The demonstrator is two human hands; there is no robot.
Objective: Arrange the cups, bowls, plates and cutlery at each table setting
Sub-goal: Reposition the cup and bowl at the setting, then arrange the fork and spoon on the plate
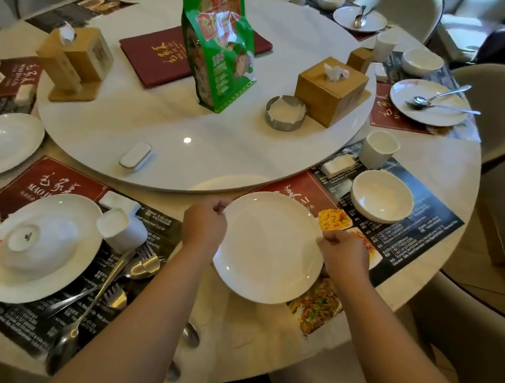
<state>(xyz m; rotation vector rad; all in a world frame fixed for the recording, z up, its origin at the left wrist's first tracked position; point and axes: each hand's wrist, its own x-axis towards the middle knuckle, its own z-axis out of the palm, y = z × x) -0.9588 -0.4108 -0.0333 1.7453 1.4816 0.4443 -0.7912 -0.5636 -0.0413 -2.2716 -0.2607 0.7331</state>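
Observation:
A white plate (270, 249) lies over the placemat (396, 237) at the near right setting. My left hand (205, 224) grips its left rim and my right hand (343, 252) grips its right rim. Beyond it on the same mat stand an upright white bowl (381, 195), a white cup (378, 148) and a small white rest (339, 166). At the near left setting an upturned bowl (37, 240) sits on a plate (39, 250), with an overturned cup (119, 227) beside it and several forks and spoons (117, 283) in a loose pile.
A big white turntable (157, 137) fills the table's middle, carrying a green bag (220, 41), a red menu (156, 56), wooden tissue boxes (330, 90), a metal ashtray (286, 113). Further settings with plates and cutlery (429, 102) ring the table. Chairs stand around the edge.

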